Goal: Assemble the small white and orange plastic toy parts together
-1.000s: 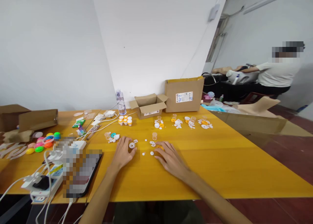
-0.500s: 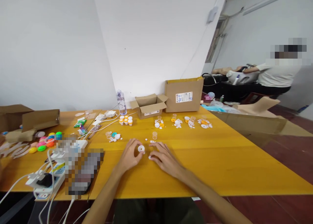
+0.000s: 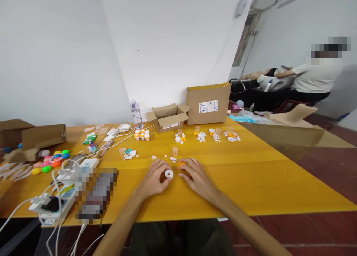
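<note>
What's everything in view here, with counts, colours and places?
Table: one, yellow, centre
Boxes: at least four, brown, back, left, right
Bottle: one, clear, back
Capped containers: about six, white and orange, near bottle
Part piles: about five, mostly white, on table
Balls: several, multicoloured, left
Cables: several, white, left
Power strip: at least one, white, left
Blurred device: one, dark, beside strip
Person: one, white top, far right
Disc: one, white, centre
Orange part: one, orange, centre
Left hand: one, bare, holding disc
Right hand: one, bare, at orange part

One head-worn camera, seemingly close behind the near edge of the table, looks forward and down toward the far wall.
</note>
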